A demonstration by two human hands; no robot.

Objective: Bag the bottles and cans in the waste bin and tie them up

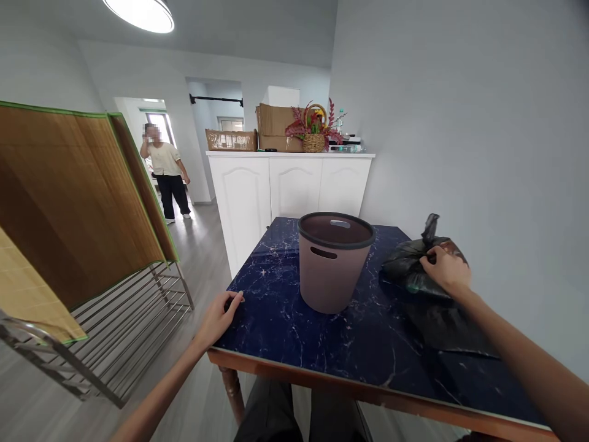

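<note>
A pinkish-brown trash can [329,279] with a dark rim and cut-out handles stands upright on the blue marbled table [276,325]. To its right lies a full black garbage bag [405,267], its top tied in a knot that sticks up. My right hand [447,270] is closed on the bag near this knot. At the table's left edge rests my left hand [219,319], loosely bent, thumb and forefinger apart, with nothing visible in it. A flatter piece of black plastic [455,328] lies below the bag, partly behind my right forearm.
Left of the table stands a metal rack [124,344] draped with brown mats [69,190]. Behind the table is a white cabinet [294,184] bearing cardboard boxes [276,126] and a flower basket [313,142]. A person [166,166] stands near a doorway. A wall borders the right side.
</note>
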